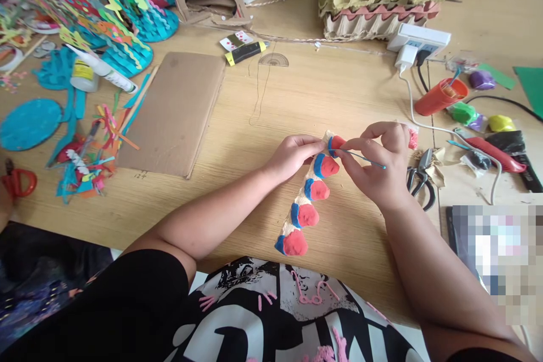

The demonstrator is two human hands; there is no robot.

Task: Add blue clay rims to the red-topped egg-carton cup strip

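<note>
- Your left hand (292, 157) held the far end of the strip (302, 198) in a narrow grip, thumb against fingers.
- Your right hand (382, 167) pinched the blue stick (370, 160) between thumb and fingers, its tip at the strip's farthest lump.
- The strip slanted from your left fingertips towards your shirt (263, 317), over the table (237, 198), with five red-and-blue lumps along it; you could not tell whether it touched the wood.
- The pliers (421, 176) lay just right of your right hand; the cardboard (173, 113) lay farther left.
</note>
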